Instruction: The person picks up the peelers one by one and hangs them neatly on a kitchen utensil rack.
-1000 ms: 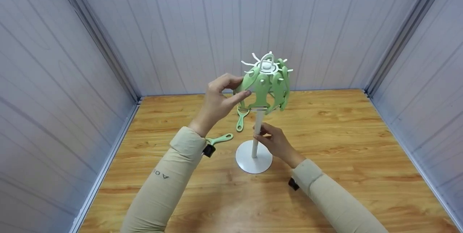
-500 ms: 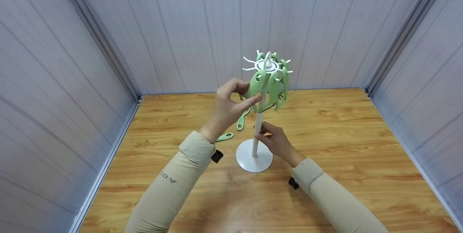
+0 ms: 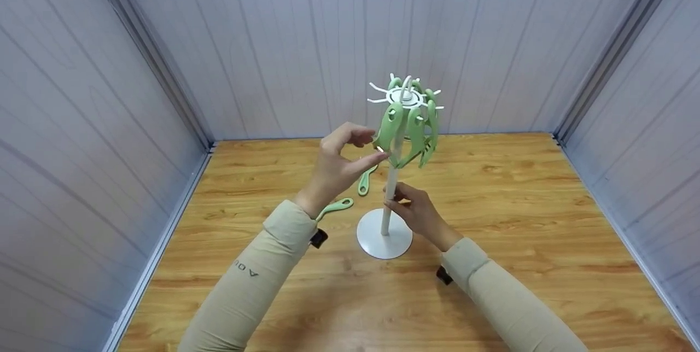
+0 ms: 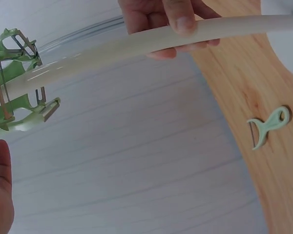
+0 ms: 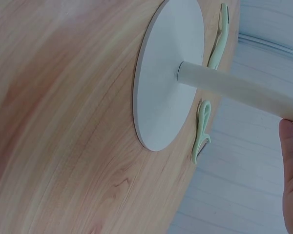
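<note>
A white stand has a round base, an upright pole and a spoked hook ring on top. Green peelers hang from several hooks, among them a near-left peeler. My left hand is beside that one, thumb and fingers apart; the left wrist view shows the hand just off the peeler heads. Lower down, my right hand pinches the pole between thumb and fingers. Its fingers wrap the pole's far side in the left wrist view.
Two green peelers lie on the wooden table: one peeler behind the stand, another peeler left of the base, partly behind my left sleeve. Pale panel walls enclose the table at the back and both sides.
The hook ring turned with its peelers, and the near-left peeler swung rightward. My left hand followed it, then drew back a little and let go. My right hand stays on the pole.
</note>
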The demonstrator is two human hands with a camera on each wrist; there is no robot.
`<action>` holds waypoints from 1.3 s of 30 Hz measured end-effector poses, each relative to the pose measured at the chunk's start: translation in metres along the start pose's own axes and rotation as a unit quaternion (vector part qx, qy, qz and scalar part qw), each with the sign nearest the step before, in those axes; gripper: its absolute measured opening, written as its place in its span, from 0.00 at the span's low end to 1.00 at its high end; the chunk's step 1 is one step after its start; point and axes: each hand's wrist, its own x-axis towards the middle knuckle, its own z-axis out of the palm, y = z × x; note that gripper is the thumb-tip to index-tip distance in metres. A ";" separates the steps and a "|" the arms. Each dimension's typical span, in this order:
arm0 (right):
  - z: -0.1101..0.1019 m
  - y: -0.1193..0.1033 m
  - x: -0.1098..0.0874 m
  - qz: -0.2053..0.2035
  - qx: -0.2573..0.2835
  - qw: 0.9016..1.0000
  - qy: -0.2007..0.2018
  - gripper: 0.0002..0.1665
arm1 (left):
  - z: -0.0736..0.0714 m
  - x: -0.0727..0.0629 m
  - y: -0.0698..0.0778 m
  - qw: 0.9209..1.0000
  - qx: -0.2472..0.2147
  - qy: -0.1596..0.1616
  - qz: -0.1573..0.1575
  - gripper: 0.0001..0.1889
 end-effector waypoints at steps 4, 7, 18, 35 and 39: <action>0.000 -0.001 0.000 0.008 0.007 1.000 0.001 0.15 | -0.007 -0.009 -0.008 1.000 0.009 -0.009 -0.002 0.18; 0.000 -0.002 0.000 0.014 0.006 1.000 0.002 0.15 | -0.011 -0.016 -0.014 1.000 0.016 -0.017 -0.010 0.17; 0.001 -0.001 -0.001 0.021 0.004 1.000 0.002 0.16 | -0.021 -0.051 -0.042 0.994 0.065 -0.054 -0.066 0.16; 0.001 0.000 0.000 0.013 0.012 1.000 0.007 0.16 | -0.031 -0.087 -0.076 0.977 0.095 -0.114 -0.151 0.20; 0.001 0.001 0.000 0.013 0.011 1.000 0.003 0.15 | -0.033 -0.093 -0.082 0.972 0.095 -0.124 -0.173 0.21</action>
